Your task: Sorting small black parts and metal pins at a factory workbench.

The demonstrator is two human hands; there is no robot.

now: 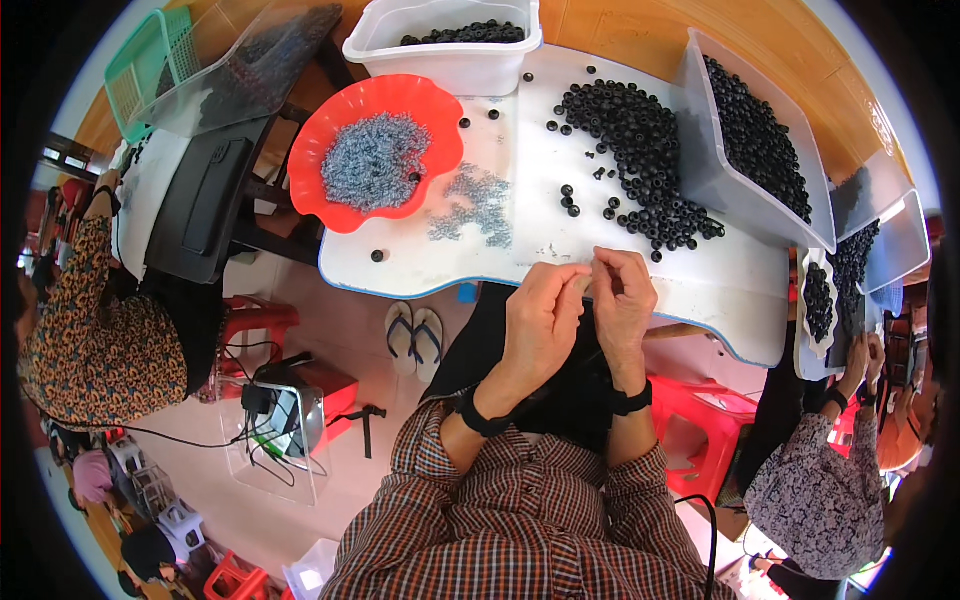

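My left hand (540,320) and my right hand (622,298) meet at the near edge of a white table (540,240), fingertips pinched together on a tiny part too small to make out. Both wrists wear black bands. Just beyond my hands lies a loose scatter of small grey metal pieces (475,205). A spread of black rubber rings (640,150) covers the table to the right. A red wavy-edged dish (375,150) heaped with grey metal pieces sits at the left.
A white tub (450,40) of black rings stands at the back. A clear bin (750,150) full of rings sits at the right. People work at the left and right. Red stools, sandals and a small device with cables are on the floor.
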